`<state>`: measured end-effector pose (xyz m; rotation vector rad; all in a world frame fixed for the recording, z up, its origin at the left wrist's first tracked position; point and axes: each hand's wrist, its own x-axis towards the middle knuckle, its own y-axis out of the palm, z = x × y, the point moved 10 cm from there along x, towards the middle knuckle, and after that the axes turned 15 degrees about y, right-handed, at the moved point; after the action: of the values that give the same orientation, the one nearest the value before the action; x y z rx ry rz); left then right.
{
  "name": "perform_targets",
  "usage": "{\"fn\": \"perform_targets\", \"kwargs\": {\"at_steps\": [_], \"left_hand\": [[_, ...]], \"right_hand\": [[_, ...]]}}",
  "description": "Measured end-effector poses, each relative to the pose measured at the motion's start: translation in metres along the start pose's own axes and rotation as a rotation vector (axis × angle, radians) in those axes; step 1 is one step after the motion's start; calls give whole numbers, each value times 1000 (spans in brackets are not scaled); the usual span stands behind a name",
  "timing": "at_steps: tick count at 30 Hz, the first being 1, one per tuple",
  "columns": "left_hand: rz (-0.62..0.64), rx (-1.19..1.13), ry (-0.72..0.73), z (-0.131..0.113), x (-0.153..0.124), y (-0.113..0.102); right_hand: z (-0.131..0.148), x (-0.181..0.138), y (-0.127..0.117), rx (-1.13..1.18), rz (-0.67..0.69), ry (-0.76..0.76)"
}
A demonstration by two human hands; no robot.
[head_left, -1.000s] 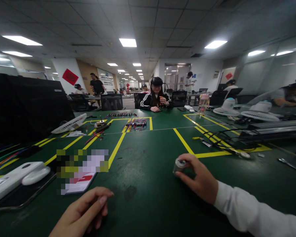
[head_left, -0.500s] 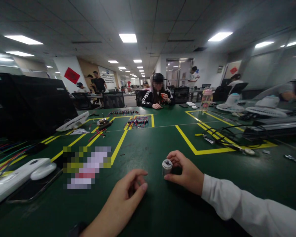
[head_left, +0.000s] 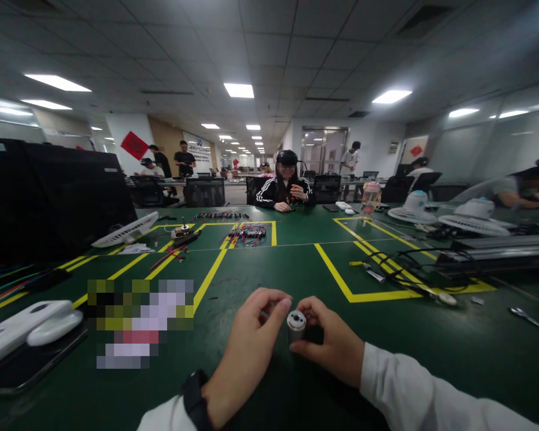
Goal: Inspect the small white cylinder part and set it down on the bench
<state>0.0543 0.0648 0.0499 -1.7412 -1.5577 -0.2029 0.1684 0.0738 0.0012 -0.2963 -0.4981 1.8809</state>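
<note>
A small silver cylindrical motor point(head_left: 296, 325) stands upright just above the green table point(head_left: 269, 263), in front of me. My right hand point(head_left: 335, 347) grips it from the right, thumb and fingers closed round its body. My left hand point(head_left: 247, 353) comes in from the left, its fingers curled and its fingertips touching the motor's top edge. A black watch sits on my left wrist, and both arms wear white sleeves.
A white device point(head_left: 22, 326) lies at the left edge beside coloured wires. Yellow tape lines point(head_left: 336, 272) mark out areas. Black cables point(head_left: 399, 263) and white fans point(head_left: 474, 215) sit at right. A seated person point(head_left: 285, 185) works at the far side; wire bundles point(head_left: 249, 230) lie mid-table.
My right hand has carried the motor left and nearer to me. My left hand has come up from the lower left and now touches the motor.
</note>
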Motion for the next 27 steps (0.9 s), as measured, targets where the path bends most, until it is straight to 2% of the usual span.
{"fn": "perform_targets", "kwargs": {"at_steps": [4,10,13,15,17,20,23,27], "left_hand": [[89,50,-19,15,-9,-2],[269,109,42,24,-21,16],[287,114,50,23,-22,19],[266,94,38,23,-23,14],[220,67,7,24,-26,5],[154,31,-79,29,-38,-17],[128,-2,-176,37,-61,-43],[128,-69,-317,59,-104,-83]], "right_hand": [[-2,-1,-1,-18,-14,5],[2,-3,-3,-52,-49,-2],[2,-5,-8,-59,-87,-8],[-2,-7,-20,-58,-150,-2],[-12,-12,-42,-64,-242,15],[-37,-27,-89,-86,-388,53],[-67,-54,-151,-227,-580,118],[-119,-109,-245,-442,-818,273]]}}
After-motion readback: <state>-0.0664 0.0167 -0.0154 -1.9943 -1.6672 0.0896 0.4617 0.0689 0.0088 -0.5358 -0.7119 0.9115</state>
